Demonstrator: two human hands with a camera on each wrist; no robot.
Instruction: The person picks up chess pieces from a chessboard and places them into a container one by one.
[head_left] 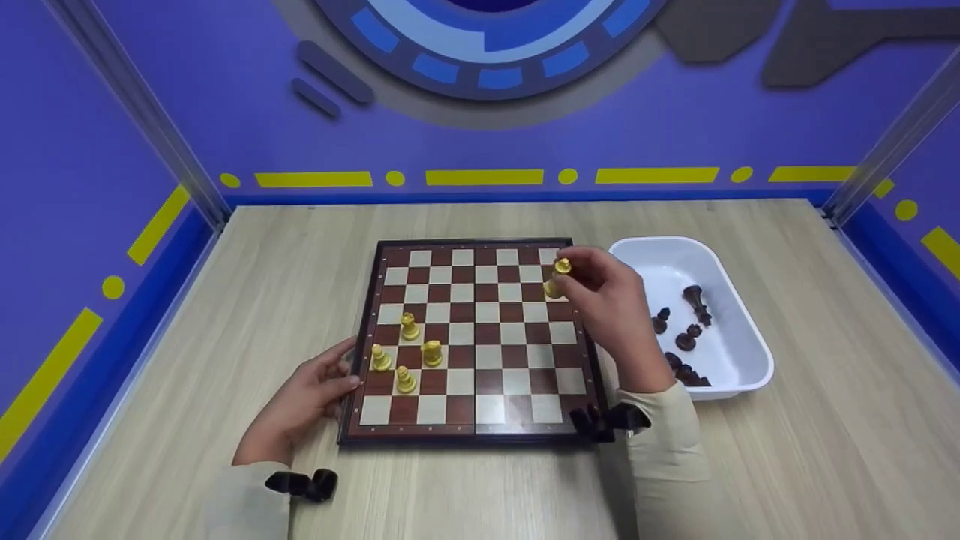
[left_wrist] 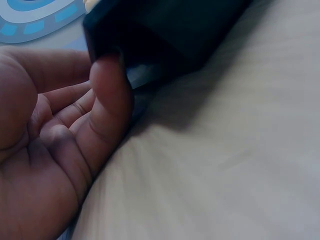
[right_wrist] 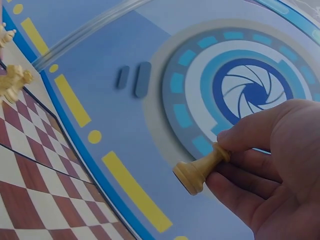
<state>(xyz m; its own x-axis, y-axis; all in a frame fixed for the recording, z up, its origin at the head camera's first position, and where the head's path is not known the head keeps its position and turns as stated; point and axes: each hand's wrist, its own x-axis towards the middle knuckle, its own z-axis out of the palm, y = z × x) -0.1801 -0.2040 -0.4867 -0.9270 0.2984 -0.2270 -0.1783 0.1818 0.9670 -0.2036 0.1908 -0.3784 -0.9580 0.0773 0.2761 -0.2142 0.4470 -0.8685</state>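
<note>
My right hand (head_left: 611, 300) pinches a gold chess piece (right_wrist: 197, 172) between thumb and fingers, over the far right part of the chessboard (head_left: 500, 334). In the right wrist view its base points away from the fingers, and its top is partly hidden by them. My left hand (head_left: 311, 394) grips the board's left edge, thumb at the rim; in the left wrist view a fingertip (left_wrist: 107, 75) presses against the dark side of the board. Several gold pieces stand on the board's left part, among them a gold knight (head_left: 432, 352) and a taller crowned piece (head_left: 409, 326).
A white plastic tray (head_left: 739, 330) stands close to the board's right side, holding several dark chess pieces (head_left: 688, 337). The wooden table (head_left: 825, 450) lies beneath. Blue-purple panels (head_left: 487, 150) with yellow marks enclose it at the back and both sides.
</note>
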